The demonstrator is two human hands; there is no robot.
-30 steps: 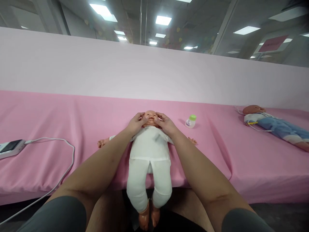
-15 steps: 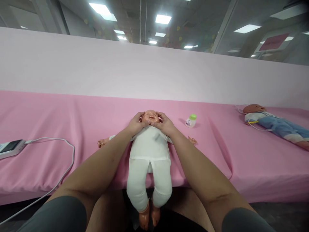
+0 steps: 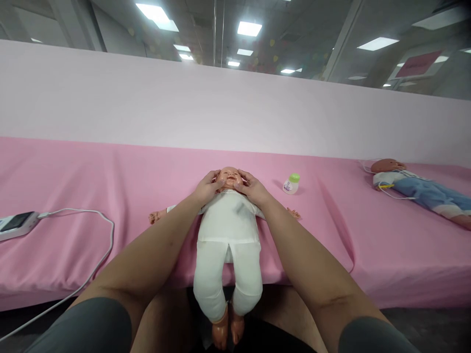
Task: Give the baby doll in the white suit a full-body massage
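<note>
A baby doll (image 3: 228,220) with a white cloth body lies on its back, its feet hanging over the front edge of the pink-covered table (image 3: 147,166). My left hand (image 3: 209,187) cups one side of the doll's head, with the thumb on the cheek. On the other side my right hand (image 3: 253,189) does the same, its thumb near the corner of the mouth. The fingertips of both hands curve around the head and are partly hidden. The doll's arms stretch out sideways beneath my forearms.
A small bottle (image 3: 290,184) with a green cap stands right of the doll. Farther right lies a second doll (image 3: 423,189) in blue clothes with thin tubing. At the left rests a white device (image 3: 18,225) with a cable (image 3: 111,235). A pale wall (image 3: 235,108) rises behind.
Both thumbs have moved apart, outward from the doll's chin to its cheeks. The hands otherwise stay around the head, and the doll lies in the same place.
</note>
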